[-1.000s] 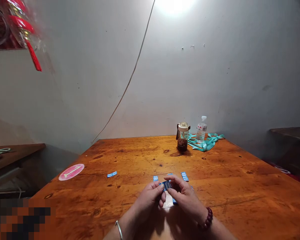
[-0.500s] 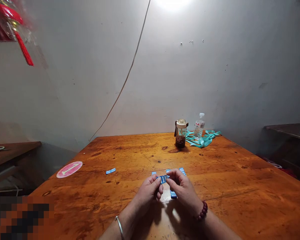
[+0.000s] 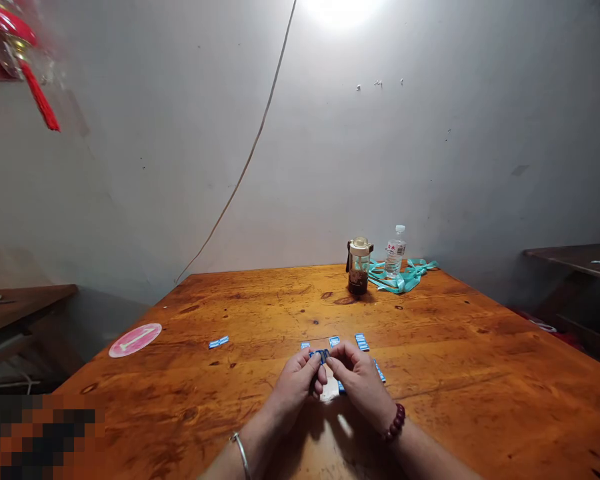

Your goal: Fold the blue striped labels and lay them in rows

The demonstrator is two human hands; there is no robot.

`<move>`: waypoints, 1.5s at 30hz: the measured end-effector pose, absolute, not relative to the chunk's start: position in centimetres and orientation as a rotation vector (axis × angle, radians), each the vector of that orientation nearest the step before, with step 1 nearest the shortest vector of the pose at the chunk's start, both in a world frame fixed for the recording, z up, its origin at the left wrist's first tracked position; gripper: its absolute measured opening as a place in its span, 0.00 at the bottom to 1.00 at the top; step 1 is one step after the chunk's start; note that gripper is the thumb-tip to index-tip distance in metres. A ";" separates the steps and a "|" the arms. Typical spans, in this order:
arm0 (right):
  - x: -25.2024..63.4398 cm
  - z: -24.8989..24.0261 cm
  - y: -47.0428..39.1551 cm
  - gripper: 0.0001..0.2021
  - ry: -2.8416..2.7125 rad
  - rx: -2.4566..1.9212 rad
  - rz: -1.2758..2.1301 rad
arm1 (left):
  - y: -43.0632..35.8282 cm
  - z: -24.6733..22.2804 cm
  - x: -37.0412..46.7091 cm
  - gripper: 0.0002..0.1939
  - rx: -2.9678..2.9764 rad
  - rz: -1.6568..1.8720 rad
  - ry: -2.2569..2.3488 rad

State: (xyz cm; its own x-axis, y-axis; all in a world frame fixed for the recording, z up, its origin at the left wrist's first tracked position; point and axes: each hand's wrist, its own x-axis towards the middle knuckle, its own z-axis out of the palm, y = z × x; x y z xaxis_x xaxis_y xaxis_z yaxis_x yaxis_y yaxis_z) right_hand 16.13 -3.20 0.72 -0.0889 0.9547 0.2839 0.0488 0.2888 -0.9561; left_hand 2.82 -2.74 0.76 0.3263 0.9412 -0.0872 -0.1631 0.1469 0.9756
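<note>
Just above the wooden table (image 3: pixel 260 400), a small flat blue piece with darker bands (image 3: pixel 323 355) is pinched between my two hands. My left hand (image 3: pixel 295 381) grips its left end with thumb and fingers. At the right end, the thumb and fingertips of my right hand (image 3: pixel 364 381) close on it. Similar blue-and-white pieces lie around: one group (image 3: pixel 362 341) beyond the right hand, a piece (image 3: pixel 335 341) behind the fingers, and another (image 3: pixel 305 345) behind the left hand. Further pieces are partly hidden by my right hand. A separate pair (image 3: pixel 219 342) rests to the left.
A drink bottle with dark contents (image 3: pixel 359 273) and a clear water bottle (image 3: pixel 395 255) stand at the back right, beside a heap of turquoise ribbon (image 3: pixel 405 283). A pink round sticker (image 3: pixel 135 340) is on the left edge. Side tables flank this one.
The blue piece has turned and now shows a darker, narrower face. My hands have drawn slightly closer together. The whole view has shifted a little.
</note>
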 end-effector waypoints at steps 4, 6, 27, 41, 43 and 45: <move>16.6 0.9 -2.9 0.13 -1.354 -0.991 1.086 | -2.8 1.6 2.5 0.16 1.204 0.879 0.957; 16.7 1.0 -2.9 0.13 -1.378 -0.984 1.095 | -2.7 2.0 2.2 0.16 1.289 0.872 1.023; 16.5 1.6 -3.2 0.13 -1.406 -0.981 1.273 | -2.5 2.8 0.4 0.11 1.537 0.895 0.879; 12.1 0.5 -1.0 0.07 -2.386 -1.539 0.335 | 1.6 0.7 -2.9 0.16 1.172 1.463 1.148; 11.8 0.2 -1.0 0.07 -2.379 -1.562 0.280 | 1.3 0.7 -2.5 0.15 1.204 1.444 1.137; 11.9 0.2 -1.0 0.08 -2.375 -1.593 0.220 | 1.1 0.7 -2.3 0.15 1.254 1.427 1.131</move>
State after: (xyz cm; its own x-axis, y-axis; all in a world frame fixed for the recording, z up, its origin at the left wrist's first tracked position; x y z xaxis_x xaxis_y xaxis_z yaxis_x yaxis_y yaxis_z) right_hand 11.90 -1.04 0.19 -0.3577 0.9233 0.1402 0.8819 0.3833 -0.2745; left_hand -2.25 1.09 0.69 -0.0834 0.9810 0.1749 -0.0545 -0.1797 0.9822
